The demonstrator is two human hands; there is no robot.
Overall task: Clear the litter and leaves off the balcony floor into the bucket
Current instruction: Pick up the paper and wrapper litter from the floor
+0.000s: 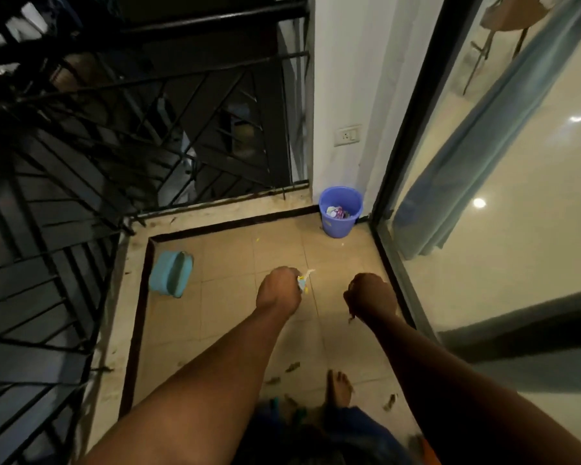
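The balcony floor (pixel 242 317) stretched out in beige tiles, hemmed by a black railing (pixel 121 129) on the left and a glass sliding door (pixel 503 182) on the right. Up in the far corner, against the white wall, stood the blue bucket (pixel 340 213), with scraps of litter already lying inside it. Over by the left edge a teal tub (pixel 171 278) lay tipped on its side. Both arms reached forward above the tiles, well short of the bucket. The left hand (pixel 279 290) was curled tight around a crumpled yellow-and-white wrapper (pixel 304 279), its end poking out past the fingers. The right hand (pixel 371 297) was balled in a fist, brown bits of leaf showing at its edge. Dry leaves (pixel 284 374) lay scattered beside a bare foot (pixel 338 387).
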